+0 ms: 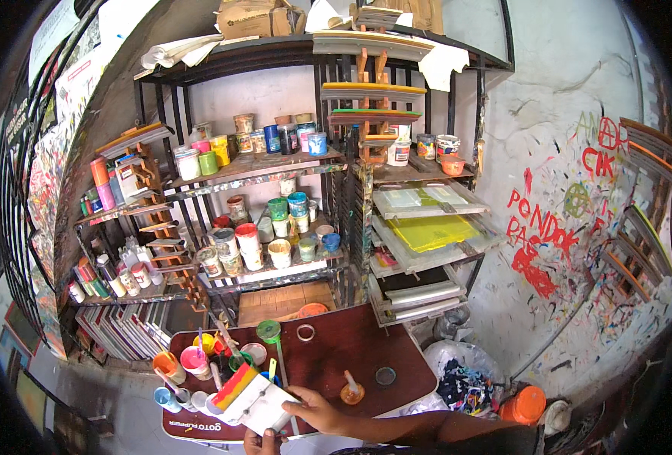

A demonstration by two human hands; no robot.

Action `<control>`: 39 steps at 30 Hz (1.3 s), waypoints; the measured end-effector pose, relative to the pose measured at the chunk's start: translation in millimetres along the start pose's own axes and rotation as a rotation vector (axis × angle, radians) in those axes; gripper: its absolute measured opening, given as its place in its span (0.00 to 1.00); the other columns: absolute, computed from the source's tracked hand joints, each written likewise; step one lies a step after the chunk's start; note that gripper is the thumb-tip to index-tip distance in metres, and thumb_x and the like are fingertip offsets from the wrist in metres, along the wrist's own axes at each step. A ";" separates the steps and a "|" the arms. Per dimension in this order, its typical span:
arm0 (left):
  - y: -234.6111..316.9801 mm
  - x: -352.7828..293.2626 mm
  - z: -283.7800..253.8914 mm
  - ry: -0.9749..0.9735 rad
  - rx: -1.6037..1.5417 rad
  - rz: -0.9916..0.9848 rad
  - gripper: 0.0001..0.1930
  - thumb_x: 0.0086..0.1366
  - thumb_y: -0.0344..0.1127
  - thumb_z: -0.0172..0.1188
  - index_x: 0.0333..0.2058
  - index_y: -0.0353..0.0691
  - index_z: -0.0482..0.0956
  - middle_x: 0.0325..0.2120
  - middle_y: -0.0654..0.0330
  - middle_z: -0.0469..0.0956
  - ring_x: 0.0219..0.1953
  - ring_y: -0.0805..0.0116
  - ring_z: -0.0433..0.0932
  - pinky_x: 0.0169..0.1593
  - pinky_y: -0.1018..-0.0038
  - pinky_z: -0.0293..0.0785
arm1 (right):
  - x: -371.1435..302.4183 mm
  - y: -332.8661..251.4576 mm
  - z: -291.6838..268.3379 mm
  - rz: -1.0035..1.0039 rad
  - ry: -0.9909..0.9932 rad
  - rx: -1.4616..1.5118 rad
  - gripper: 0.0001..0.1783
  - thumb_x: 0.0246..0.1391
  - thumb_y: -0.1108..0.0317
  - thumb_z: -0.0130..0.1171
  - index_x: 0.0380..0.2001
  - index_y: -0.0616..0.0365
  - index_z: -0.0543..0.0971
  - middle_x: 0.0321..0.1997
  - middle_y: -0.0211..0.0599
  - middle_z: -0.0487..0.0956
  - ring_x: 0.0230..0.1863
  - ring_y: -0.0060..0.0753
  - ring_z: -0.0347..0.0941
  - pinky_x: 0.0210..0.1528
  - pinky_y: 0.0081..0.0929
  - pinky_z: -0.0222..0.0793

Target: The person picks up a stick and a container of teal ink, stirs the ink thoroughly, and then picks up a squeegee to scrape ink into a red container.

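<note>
A flat white panel (263, 406) with a red and yellow band along its upper left edge is held tilted over the near edge of the dark red table (324, 353). My right hand (313, 409) grips its right corner, thumb on top. From below, my left hand (265, 441) pinches its lower edge; only the fingers show. Just left of the panel stand paint cups: an orange one (169, 367), a pink one (195, 362) and a light blue one (167, 399), some with stirring sticks. A small orange pot (352, 392) with a stick sits right of my hands.
A green lid (268, 331), a pale ring (305, 331) and a dark round lid (385, 376) lie on the table. Behind it, shelves (256, 165) hold many paint tubs, beside a rack of screens (434, 231). An orange bucket (524, 404) stands at the right.
</note>
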State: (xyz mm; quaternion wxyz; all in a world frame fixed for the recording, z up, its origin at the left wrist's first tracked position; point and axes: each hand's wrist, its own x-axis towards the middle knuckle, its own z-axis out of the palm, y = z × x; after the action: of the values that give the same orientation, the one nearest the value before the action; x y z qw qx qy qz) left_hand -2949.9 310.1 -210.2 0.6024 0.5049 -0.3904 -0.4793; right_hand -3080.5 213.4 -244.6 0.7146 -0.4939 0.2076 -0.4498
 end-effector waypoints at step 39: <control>-54.9 30.8 -131.7 -0.310 -0.063 -0.179 0.20 0.65 0.38 0.52 0.53 0.37 0.64 0.42 0.59 0.73 0.42 0.73 0.71 0.44 0.75 0.68 | 11.1 90.4 68.0 0.213 0.429 0.171 0.17 0.56 0.66 0.51 0.47 0.62 0.67 0.44 0.35 0.71 0.45 0.26 0.68 0.48 0.25 0.63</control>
State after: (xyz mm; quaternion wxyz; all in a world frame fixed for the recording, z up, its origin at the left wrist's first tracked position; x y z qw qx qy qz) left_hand -2827.1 309.4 -289.0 0.5053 0.4385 -0.4168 -0.6153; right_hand -2984.9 249.1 -294.7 0.7368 -0.3004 0.3667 -0.4821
